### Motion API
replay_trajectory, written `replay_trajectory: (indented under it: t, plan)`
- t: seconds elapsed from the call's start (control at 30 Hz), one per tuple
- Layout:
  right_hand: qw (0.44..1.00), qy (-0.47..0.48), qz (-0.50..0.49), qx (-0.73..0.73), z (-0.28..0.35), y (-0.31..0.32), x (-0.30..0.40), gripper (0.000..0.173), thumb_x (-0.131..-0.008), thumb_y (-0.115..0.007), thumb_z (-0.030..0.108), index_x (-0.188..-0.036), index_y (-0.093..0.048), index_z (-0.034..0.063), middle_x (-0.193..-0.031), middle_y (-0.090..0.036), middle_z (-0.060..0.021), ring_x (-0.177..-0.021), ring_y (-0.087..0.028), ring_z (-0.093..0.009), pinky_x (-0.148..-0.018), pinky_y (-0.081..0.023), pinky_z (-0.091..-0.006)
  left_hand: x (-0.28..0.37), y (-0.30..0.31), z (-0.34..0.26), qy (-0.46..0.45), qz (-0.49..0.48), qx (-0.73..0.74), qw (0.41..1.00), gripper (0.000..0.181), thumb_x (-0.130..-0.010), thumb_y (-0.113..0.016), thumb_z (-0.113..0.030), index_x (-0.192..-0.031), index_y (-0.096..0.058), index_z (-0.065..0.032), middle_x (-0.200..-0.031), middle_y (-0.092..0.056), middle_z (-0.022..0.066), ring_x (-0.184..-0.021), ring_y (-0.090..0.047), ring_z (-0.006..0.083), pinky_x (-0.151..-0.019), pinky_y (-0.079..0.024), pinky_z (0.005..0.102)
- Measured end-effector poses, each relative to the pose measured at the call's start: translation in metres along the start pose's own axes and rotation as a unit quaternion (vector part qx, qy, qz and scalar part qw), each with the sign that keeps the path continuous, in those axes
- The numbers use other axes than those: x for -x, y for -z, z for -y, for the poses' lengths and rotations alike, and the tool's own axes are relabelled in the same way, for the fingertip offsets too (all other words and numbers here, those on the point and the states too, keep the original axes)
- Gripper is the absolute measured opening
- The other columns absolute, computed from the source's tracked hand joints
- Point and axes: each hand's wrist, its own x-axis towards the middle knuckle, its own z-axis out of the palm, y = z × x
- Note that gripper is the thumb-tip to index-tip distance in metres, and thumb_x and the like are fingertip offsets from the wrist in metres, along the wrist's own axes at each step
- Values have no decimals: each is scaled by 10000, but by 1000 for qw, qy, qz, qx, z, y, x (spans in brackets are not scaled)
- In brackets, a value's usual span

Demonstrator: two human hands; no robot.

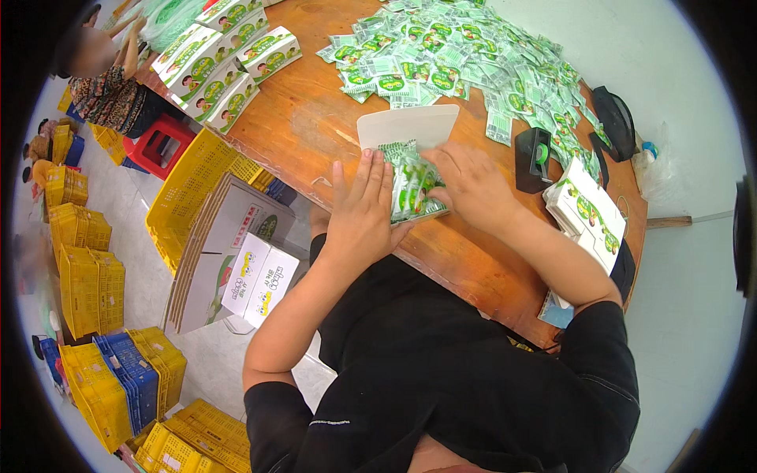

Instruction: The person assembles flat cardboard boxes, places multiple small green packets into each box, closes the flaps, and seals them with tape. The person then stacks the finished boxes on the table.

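A small white carton point(408, 125) with its lid flap raised stands at the table's near edge, filled with green-and-white sachets point(412, 180). Flat along the carton's left side lies my left hand point(364, 204), fingers extended, thumb near the bottom corner. My right hand point(467, 180) is curled over the right side, its fingertips at the sachets; whether it pinches one is hidden. Beyond the carton spreads a large pile of loose sachets point(437, 59). Filled-looking printed cartons point(201, 71) are stacked at the table's far left.
A black tape dispenser point(532, 159) and flat printed cartons point(585, 216) are on the wooden table point(295, 118) at right. Left of the table are a yellow crate point(177, 201), cardboard sheets point(201, 248), a red stool point(159, 145) and a seated person point(106, 100).
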Motion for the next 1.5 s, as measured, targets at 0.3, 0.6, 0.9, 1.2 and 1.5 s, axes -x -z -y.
replay_trajectory:
  t: [0.3,0.6,0.9,1.2,1.5]
  plan:
    - [995,21,-54,-83,10,-31,29,477,-899,-756,155,-1356,-659,59,-1479,-612,-134,-1347,-597,-330,-1139,-455,-481,-15,26,-8,8,198,-6,980,908,-799,-846,-504,-1415,-584,110,-1514,-565,274,-1523,-433,354,-1260,-168,684]
    - [997,-18,-46,-58,18,-32,31,506,-913,-756,244,-1383,-657,85,-1498,-609,-94,-1483,-491,-302,-1263,-267,-585,16,9,-24,-40,29,80,996,801,-843,-849,-385,-1506,-543,-58,-1531,-583,130,-1457,-522,297,-1253,-216,670]
    - [996,-17,-76,-32,-3,-39,36,399,-901,-689,35,-1286,-700,143,-1479,-638,-39,-1441,-552,-273,-1248,-259,-654,16,11,-25,-4,-66,74,995,534,-879,-821,-348,-1303,-690,-50,-1369,-674,106,-1318,-611,275,-1213,-301,606]
    - [994,-40,-80,-68,-9,-35,32,233,-920,-715,114,-1151,-733,141,-1432,-654,-57,-1404,-570,-270,-1247,-263,-653,-11,13,-8,74,-26,62,995,213,-844,-808,-148,-1042,-748,-97,-1125,-749,43,-1066,-673,260,-967,-435,449]
    - [988,-89,-74,-104,-4,-36,22,339,-884,-818,245,-1176,-687,133,-1408,-660,-76,-1357,-587,-294,-1242,-275,-647,-31,43,29,-61,-35,117,991,131,-850,-704,-12,-954,-695,-91,-1069,-749,45,-1043,-708,270,-917,-500,426]
